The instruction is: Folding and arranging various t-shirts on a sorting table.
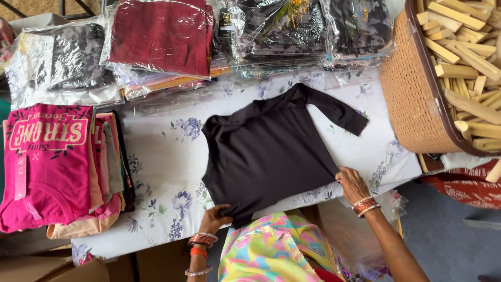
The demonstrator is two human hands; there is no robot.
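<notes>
A black long-sleeved top (266, 151) lies spread on a white flowered sheet (162, 156), one sleeve stretched toward the upper right. My left hand (215, 218) pinches the garment's near lower corner. My right hand (352, 183) grips its right lower edge. Both wrists wear bangles. A bright multicoloured cloth (263, 250) on my body hides the table's near edge below the top.
A stack of folded tops with a pink printed one uppermost (49, 162) sits at the left. Plastic-wrapped garments (167, 36) line the far side. A tan woven basket (417, 99) filled with wooden sticks stands at the right. Cardboard boxes (47, 269) sit below.
</notes>
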